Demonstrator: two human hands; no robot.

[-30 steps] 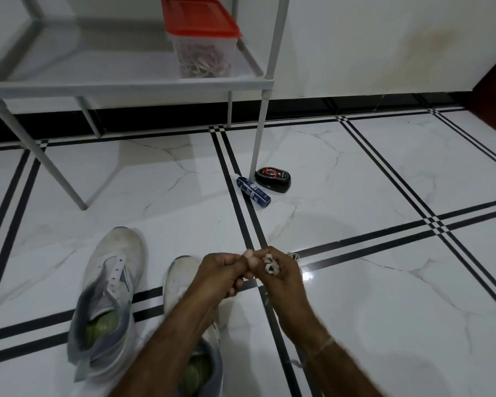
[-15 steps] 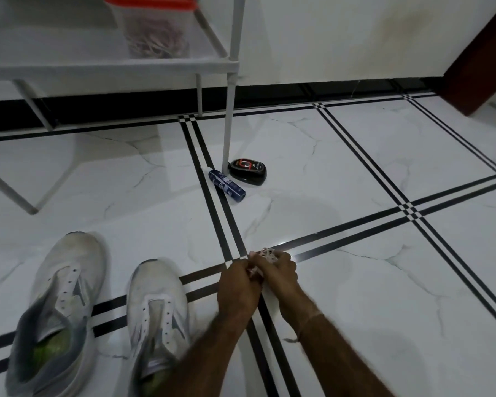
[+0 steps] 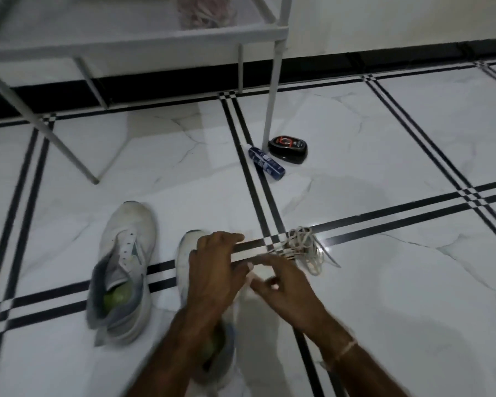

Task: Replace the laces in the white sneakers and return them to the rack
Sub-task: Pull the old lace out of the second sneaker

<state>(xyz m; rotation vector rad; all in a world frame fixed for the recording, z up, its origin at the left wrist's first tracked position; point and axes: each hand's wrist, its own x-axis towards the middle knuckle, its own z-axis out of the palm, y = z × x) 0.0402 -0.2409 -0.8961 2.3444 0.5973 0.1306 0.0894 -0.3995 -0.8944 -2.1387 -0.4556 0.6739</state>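
- Left sneaker (image 3: 123, 265) lies on the floor (image 3: 384, 282), long axis 6 to 12 o'clock, toe at 12.
- Right sneaker (image 3: 184, 259) sits just beside it at 3 o'clock, pointing the same way, mostly hidden by the left arm.
- Laces (image 3: 304, 247) lie bundled at 2 o'clock from the hands.
- Left hand (image 3: 215, 267): grip spread, fingers straight.
- Right hand (image 3: 284, 285): blurred, grip cannot be told.

A dark blue tube (image 3: 266, 164) lies on its side on the white marble floor (image 3: 384, 282), just beside a black oval case (image 3: 288, 146) with a red-marked lid. Paired black stripes cross the tiles, and a black skirting (image 3: 384, 63) runs along the far edge.
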